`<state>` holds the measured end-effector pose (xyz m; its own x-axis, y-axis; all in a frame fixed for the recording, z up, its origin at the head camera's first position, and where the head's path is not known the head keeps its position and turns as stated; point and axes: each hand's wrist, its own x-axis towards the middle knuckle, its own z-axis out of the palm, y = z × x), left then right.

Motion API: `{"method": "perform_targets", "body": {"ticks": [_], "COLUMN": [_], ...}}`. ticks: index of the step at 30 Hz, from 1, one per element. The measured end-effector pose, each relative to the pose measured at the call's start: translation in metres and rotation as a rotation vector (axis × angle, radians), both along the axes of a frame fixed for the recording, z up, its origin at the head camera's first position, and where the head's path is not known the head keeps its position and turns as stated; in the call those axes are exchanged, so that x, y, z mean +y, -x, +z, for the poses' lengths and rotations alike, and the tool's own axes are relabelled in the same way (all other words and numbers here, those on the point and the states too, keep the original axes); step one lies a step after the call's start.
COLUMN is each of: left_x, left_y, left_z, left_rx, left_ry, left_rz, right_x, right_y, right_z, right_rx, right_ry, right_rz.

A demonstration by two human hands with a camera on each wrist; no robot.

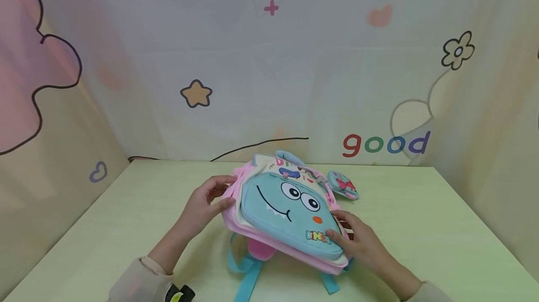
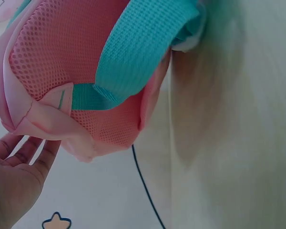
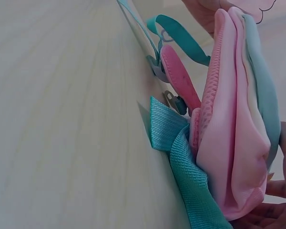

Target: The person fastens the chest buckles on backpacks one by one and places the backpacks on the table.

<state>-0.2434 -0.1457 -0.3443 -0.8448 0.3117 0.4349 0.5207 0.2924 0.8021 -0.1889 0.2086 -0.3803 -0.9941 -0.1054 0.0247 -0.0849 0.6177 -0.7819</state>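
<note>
Holding up a dinosaur backpack (image 1: 286, 210) by both sides, over the middle of a pale green counter (image 1: 421, 227). Tilted, with the left end higher than the right in the head view, and turned with the light blue front pocket (image 1: 269, 232) towards the camera. Printed there: two round eyes, a toothy smile, an orange spot and "DINO" lettering. Cannot tell about contact between the bag body and the counter.

Left grip (image 1: 206, 206): curled part-way round the pink left side, with thumb at the near edge and fingers farther up. Right grip (image 1: 358, 236): bent likewise round the opposite side, with thumb on the front pocket by the lettering.

Hanging below: turquoise straps (image 1: 251, 278) and a pink flap (image 1: 261, 249), seen edge-on in the right wrist view. From the left wrist: a pink mesh back panel (image 2: 62, 38), crossed by a wide turquoise strap. At the top, a light blue handle (image 1: 290, 157). Just beside the upper right edge, a small rounded pouch (image 1: 343, 186) with a red figure; cannot tell about any link to the backpack.

Beige sleeves (image 1: 141, 281) on both arms. Behind, a cloth backdrop (image 1: 236, 35) printed with a star, a flower and the word "good".
</note>
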Motion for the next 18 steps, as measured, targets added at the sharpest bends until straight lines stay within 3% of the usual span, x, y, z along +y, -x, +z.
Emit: {"method": "perform_targets", "body": {"ticks": [10, 18], "left_x": [0.002, 0.014], "left_y": [-0.007, -0.008], "left_z": [0.03, 0.054], "left_rx": [0.125, 0.145], "left_ry": [0.034, 0.092], "left_rz": [0.008, 0.061], "right_x": [-0.014, -0.022], "right_y": [-0.002, -0.002], "right_z": [-0.004, -0.008], "right_rx": [-0.011, -0.015], "right_ry": [0.128, 0.198], "right_rz": [-0.015, -0.035]}}
